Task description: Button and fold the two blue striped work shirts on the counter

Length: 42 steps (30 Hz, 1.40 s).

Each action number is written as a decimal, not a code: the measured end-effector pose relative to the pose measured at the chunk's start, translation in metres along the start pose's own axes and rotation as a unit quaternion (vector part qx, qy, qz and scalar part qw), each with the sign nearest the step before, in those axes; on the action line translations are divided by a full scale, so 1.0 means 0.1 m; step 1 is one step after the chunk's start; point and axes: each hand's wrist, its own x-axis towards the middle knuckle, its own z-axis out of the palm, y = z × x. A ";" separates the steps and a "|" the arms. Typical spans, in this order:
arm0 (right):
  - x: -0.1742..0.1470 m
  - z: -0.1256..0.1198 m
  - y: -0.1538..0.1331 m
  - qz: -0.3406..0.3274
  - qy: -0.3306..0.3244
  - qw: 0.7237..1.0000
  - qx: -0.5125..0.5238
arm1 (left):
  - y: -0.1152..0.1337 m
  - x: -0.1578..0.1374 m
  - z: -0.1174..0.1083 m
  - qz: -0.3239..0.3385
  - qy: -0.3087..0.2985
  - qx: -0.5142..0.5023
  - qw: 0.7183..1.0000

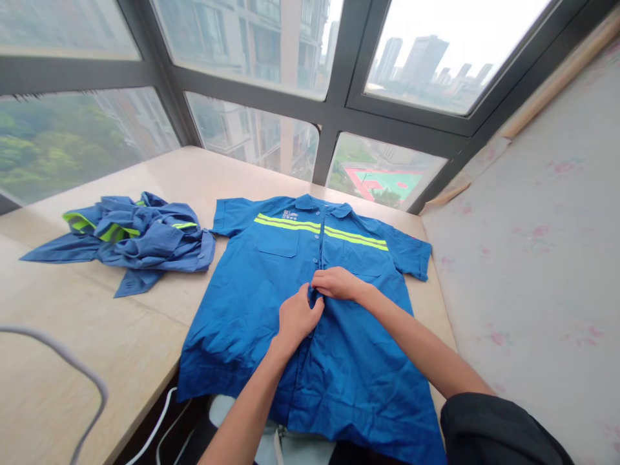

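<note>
A blue short-sleeved work shirt point(252, 284) lies spread front side up, collar toward the window, with yellow-green stripes across its chest. Its lower hem hangs over the near edge of the ledge. Both hands meet at the front placket, below the visible buttons. My left hand point(299, 312) pinches the placket cloth between thumb and fingers. Just above and to the right, my right hand point(338, 283) grips the same placket edge, its fingertips pressed together. Whether a button is between the fingers is hidden.
A crumpled blue garment point(145, 236) with yellow-green strips lies left of the shirt on the beige ledge point(62, 310). A grey cable point(72, 368) arcs at the lower left. Windows point(256, 129) rise behind, and a floral-papered wall point(527, 258) bounds the right.
</note>
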 end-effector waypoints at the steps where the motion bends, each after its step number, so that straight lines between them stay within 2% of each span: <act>1: 0.00 0.04 0.02 -0.011 0.013 1.000 0.003 | 0.00 0.00 -0.01 0.001 -0.005 -0.006 1.000; 6: -0.04 0.16 0.08 -0.049 0.088 0.994 0.043 | 0.00 0.04 -0.04 0.018 -0.014 0.007 1.000; 12: -0.05 0.20 0.08 -0.060 0.109 0.989 0.082 | 0.05 0.11 -0.07 -0.006 -0.031 0.049 0.998; 17: -0.05 0.21 0.07 -0.054 0.106 0.988 0.096 | 0.03 0.19 -0.14 -0.010 -0.054 -0.009 0.998; 25: -0.05 0.23 -0.02 -0.009 0.091 0.996 0.014 | -0.03 0.33 -0.22 0.002 -0.076 -0.067 0.995; 35: -0.16 0.35 -0.04 0.009 0.165 0.986 0.034 | -0.02 0.42 -0.16 -0.022 -0.076 -0.048 0.996; 38: -0.20 0.41 -0.04 0.019 0.195 0.980 0.040 | -0.05 0.49 -0.12 -0.044 -0.095 -0.050 0.993; 42: -0.24 0.45 -0.04 0.024 0.225 0.973 0.052 | -0.11 0.57 -0.08 -0.073 -0.135 -0.112 0.982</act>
